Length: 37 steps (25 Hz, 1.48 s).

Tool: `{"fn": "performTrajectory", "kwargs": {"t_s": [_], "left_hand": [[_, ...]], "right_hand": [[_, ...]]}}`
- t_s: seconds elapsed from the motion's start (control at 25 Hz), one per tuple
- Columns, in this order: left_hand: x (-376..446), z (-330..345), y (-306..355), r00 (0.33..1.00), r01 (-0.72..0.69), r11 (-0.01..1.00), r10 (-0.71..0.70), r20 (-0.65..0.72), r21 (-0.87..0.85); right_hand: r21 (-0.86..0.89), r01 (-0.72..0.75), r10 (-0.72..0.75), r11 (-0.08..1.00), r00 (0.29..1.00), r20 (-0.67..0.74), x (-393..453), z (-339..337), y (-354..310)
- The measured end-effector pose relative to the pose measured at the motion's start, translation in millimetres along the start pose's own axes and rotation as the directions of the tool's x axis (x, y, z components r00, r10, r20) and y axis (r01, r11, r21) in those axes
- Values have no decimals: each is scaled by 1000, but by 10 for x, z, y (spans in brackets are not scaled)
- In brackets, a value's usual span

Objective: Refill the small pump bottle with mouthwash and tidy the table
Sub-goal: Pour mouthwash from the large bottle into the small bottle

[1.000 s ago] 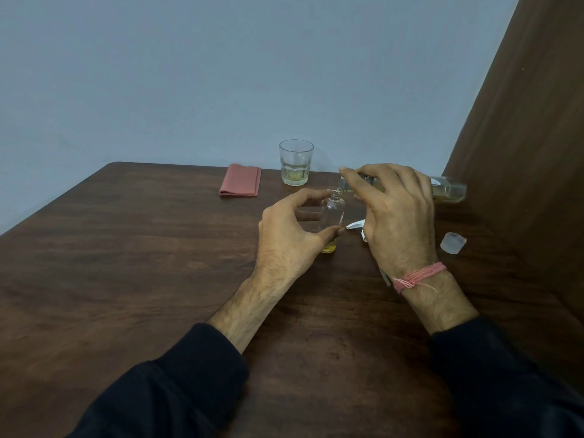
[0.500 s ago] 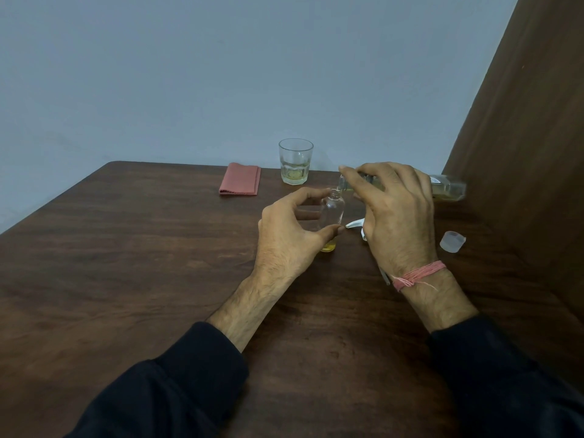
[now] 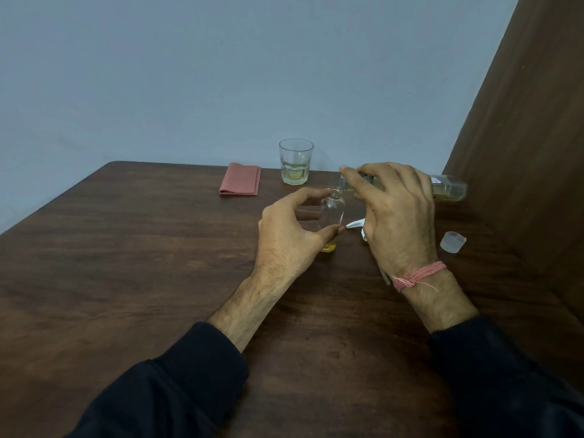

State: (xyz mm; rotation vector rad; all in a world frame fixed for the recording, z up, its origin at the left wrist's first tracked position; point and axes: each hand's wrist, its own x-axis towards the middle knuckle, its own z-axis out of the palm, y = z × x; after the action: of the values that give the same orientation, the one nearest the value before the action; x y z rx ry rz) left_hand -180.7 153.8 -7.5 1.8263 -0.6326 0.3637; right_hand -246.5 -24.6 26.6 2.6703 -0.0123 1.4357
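Observation:
A small clear bottle (image 3: 332,213) stands upright on the dark wooden table (image 3: 142,263), with a little yellow liquid at its bottom. My left hand (image 3: 290,235) grips it between thumb and fingers. My right hand (image 3: 398,216) holds a larger clear mouthwash bottle (image 3: 448,188) tipped on its side, its neck right at the small bottle's open mouth. The white pump head (image 3: 355,223) lies on the table between my hands, partly hidden by my right hand.
A glass tumbler (image 3: 295,161) with some yellowish liquid stands at the table's back edge. A folded pink cloth (image 3: 240,183) lies to its left. A translucent cap (image 3: 453,241) rests at the right, near a brown wooden panel (image 3: 521,153).
Hardly anything differs; both hands keep the same hold, with the large bottle tipped over the small one.

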Motion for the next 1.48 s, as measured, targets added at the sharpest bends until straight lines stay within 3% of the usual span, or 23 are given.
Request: {"fn": "performTrajectory", "kwargs": {"t_s": [1.48], "left_hand": [[7,5,-16,1000,-5,1000,5,-17,7]], "right_hand": [[3,-1,1,1000,1000,-3,-1,-14,-13]]}}
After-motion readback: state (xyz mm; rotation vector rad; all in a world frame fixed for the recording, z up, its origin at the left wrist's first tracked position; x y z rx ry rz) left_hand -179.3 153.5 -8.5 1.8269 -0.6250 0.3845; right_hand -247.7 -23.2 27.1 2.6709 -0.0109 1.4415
